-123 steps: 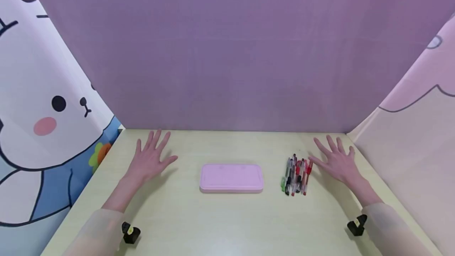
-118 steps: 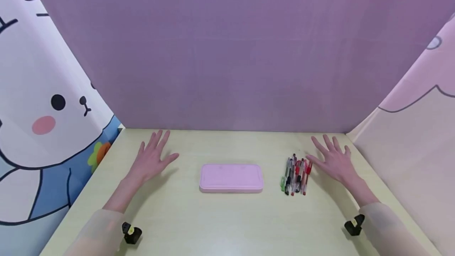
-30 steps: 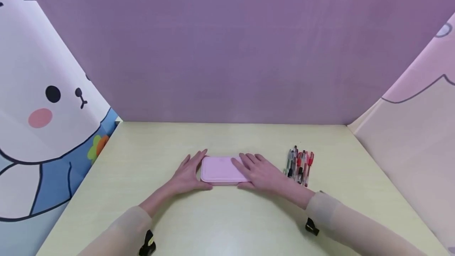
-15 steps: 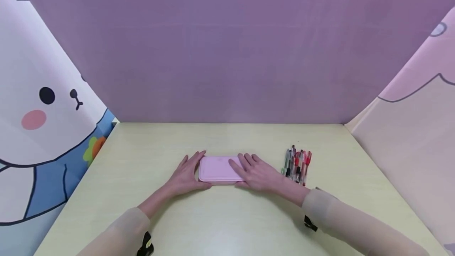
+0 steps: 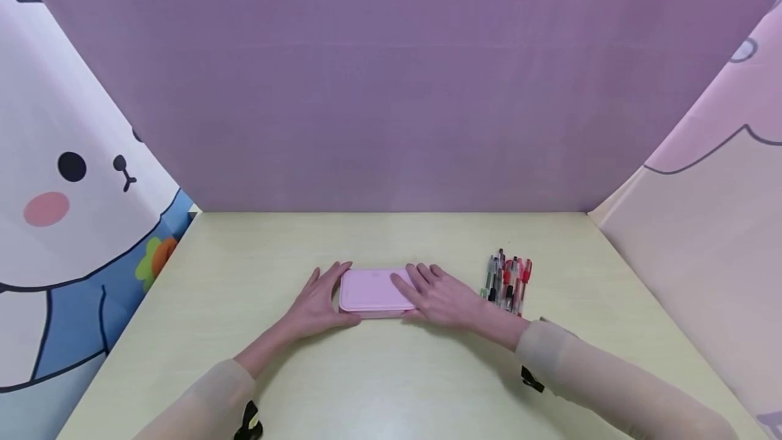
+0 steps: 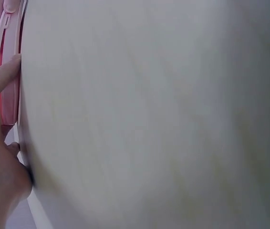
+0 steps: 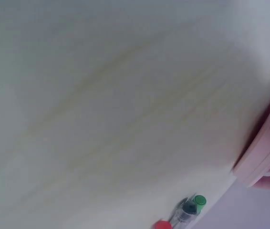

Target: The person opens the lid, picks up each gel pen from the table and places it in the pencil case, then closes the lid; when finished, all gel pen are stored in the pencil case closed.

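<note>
A pink pencil case (image 5: 371, 289) lies flat near the middle of the table. My left hand (image 5: 314, 307) grips its left end, fingers at the back corner and thumb along the front edge. Over the right end lies my right hand (image 5: 449, 301), its fingers across the lid and its thumb at the front side, hiding that end. In the left wrist view the side of the pencil case (image 6: 12, 95) shows a narrow red gap between lid and base, with my left thumb pressed there. The right wrist view catches a corner of the pencil case (image 7: 259, 160).
Several pens (image 5: 508, 280) with red, black and green caps lie in a bunch right of the case, just behind my right forearm. The pale table (image 5: 391, 372) ends at a purple backdrop (image 5: 391, 87). Printed cloths hang at both sides.
Both hands were spread wide apart over the table about four seconds ago; they have come inward onto the pencil case's ends. Over the last second they barely move; the whole view shifts slightly.
</note>
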`<state>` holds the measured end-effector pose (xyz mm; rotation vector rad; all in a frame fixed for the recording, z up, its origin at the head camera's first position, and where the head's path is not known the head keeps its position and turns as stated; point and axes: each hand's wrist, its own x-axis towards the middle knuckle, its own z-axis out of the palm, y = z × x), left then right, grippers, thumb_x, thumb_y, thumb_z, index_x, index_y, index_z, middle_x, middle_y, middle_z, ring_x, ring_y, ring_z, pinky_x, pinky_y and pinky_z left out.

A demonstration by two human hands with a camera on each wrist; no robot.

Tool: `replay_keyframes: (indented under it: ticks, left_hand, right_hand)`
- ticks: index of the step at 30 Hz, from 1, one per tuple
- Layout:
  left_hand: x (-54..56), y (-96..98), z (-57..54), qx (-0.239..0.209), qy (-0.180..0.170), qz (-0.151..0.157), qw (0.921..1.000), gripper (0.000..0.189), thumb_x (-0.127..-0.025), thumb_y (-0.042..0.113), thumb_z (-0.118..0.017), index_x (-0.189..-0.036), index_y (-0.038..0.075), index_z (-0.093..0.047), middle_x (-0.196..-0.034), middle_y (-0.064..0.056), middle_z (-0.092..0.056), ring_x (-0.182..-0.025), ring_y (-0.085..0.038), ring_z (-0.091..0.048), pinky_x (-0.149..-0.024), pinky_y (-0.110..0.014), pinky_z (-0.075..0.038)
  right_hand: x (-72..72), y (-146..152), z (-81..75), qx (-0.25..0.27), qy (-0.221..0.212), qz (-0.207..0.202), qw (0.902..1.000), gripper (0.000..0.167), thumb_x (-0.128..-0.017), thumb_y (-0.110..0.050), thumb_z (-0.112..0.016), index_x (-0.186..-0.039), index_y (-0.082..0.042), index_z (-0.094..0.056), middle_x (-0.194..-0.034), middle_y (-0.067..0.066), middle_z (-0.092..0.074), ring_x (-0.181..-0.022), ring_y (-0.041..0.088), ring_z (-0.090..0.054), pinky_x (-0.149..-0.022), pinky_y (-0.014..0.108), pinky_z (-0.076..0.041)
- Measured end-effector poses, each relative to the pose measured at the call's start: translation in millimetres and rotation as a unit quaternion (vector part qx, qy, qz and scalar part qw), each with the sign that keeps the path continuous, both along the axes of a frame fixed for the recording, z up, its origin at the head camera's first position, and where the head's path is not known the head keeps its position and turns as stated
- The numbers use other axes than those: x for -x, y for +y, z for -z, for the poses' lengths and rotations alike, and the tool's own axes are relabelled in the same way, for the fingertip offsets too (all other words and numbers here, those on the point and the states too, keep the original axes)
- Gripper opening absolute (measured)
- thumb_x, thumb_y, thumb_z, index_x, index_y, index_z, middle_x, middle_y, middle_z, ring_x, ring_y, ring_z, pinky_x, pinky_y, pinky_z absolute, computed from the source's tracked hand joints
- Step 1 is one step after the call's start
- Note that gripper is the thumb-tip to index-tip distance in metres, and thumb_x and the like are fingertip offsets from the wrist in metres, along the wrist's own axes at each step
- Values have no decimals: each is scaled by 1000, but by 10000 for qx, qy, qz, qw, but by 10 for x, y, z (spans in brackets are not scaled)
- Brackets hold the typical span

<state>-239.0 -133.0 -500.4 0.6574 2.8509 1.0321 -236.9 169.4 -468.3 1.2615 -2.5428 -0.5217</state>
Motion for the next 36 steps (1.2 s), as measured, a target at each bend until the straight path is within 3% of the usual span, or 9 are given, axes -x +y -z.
replay_keyframes:
  ticks: [12, 20, 24, 28, 30, 32, 34, 36]
  left_hand:
    - [21, -22, 25, -45, 18, 68, 10000, 108, -72, 47, -89, -157, 8, -36, -163, -21, -40, -158, -40, -26, -131, -60, -8]
    - [47, 19, -21, -392, -380, 175, 9984, 111, -71, 43, -92, -158, 6, -33, -164, -22, -39, -160, -42, -18, -130, -63, 0]
    - [54, 35, -33, -470, -509, 149, 9975, 108, -72, 40, -92, -157, 5, -34, -163, -22, -39, -160, -43, -18, -130, -63, 2]
    - [44, 32, -63, -611, -647, 183, 9959, 109, -72, 35, -91, -157, 4, -31, -161, -24, -41, -160, -45, -15, -129, -64, 4]
    - [39, 33, -83, -677, -741, 168, 9948, 111, -72, 33, -92, -159, 5, -28, -160, -25, -42, -160, -45, -14, -130, -63, 5]
    - [32, 39, -102, -718, -812, 136, 9940, 115, -71, 32, -93, -160, 5, -25, -159, -27, -43, -159, -46, -14, -130, -63, 6]
    - [22, 47, -118, -752, -926, 59, 9928, 119, -70, 32, -93, -161, 6, -22, -159, -28, -41, -159, -46, -15, -130, -61, 8]
    - [10, 52, -127, -753, -1004, -4, 9921, 123, -69, 32, -94, -162, 6, -18, -160, -29, -39, -158, -47, -15, -129, -61, 9]
  right_hand:
    - [20, -5, -45, -16, -195, 139, 9997, 76, -105, -64, -35, -163, -16, -29, -154, 20, -52, -134, 34, -61, -105, 45, -56]
    - [25, 5, -58, 153, -220, 51, 9996, 76, -104, -64, -38, -162, -16, -30, -151, 19, -54, -130, 33, -62, -103, 44, -57]
    - [23, -6, -108, 242, -500, 139, 9984, 74, -104, -62, -39, -162, -17, -31, -153, 19, -52, -132, 35, -62, -105, 46, -56]
    - [41, -7, -203, 456, -1112, 264, 9924, 69, -107, -58, -37, -163, -18, -31, -157, 19, -49, -137, 37, -58, -110, 49, -53]
    - [65, 6, -271, 758, -1551, 281, 9846, 65, -108, -54, -37, -162, -17, -34, -157, 18, -50, -137, 37, -58, -112, 50, -52]
    - [102, 22, -345, 1163, -2121, 367, 9696, 61, -109, -51, -39, -160, -20, -38, -157, 14, -51, -137, 35, -59, -114, 49, -50]
    - [161, 39, -412, 1602, -2699, 458, 9484, 56, -109, -51, -40, -158, -23, -43, -155, 8, -55, -134, 29, -62, -114, 46, -50]
    - [236, 53, -466, 2036, -3327, 609, 9188, 54, -109, -51, -40, -155, -24, -47, -148, 6, -62, -113, 23, -72, -113, 44, -51]
